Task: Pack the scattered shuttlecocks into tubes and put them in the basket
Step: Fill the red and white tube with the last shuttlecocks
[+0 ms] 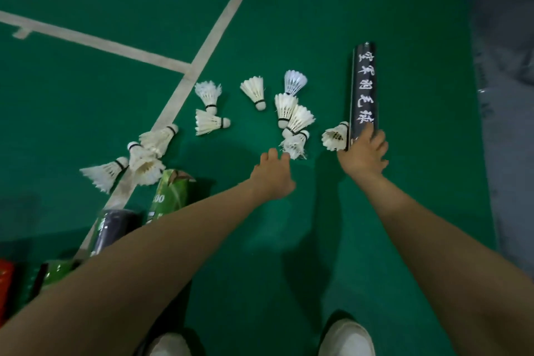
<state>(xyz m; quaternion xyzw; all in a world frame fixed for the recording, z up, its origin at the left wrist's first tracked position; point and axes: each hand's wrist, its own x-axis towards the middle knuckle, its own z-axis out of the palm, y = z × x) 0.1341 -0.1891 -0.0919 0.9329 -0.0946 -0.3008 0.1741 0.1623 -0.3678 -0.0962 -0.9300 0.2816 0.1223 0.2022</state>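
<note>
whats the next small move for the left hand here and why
Probably close the left hand on the frayed shuttlecock just past its fingertips. The right hand already grips the black tube on the green floor, so the tube seems ready to load.

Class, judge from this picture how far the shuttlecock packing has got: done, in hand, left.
Done: nothing visibly packed. In hand: the right hand holds the black tube; the left hand reaches toward a frayed shuttlecock. Left: about a dozen shuttlecocks lie scattered on the green court floor; no basket shows.

right hand [364,153] grips black tube [362,92] | left hand [271,178] reaches at shuttlecock [294,144] | green floor [289,23]
</note>
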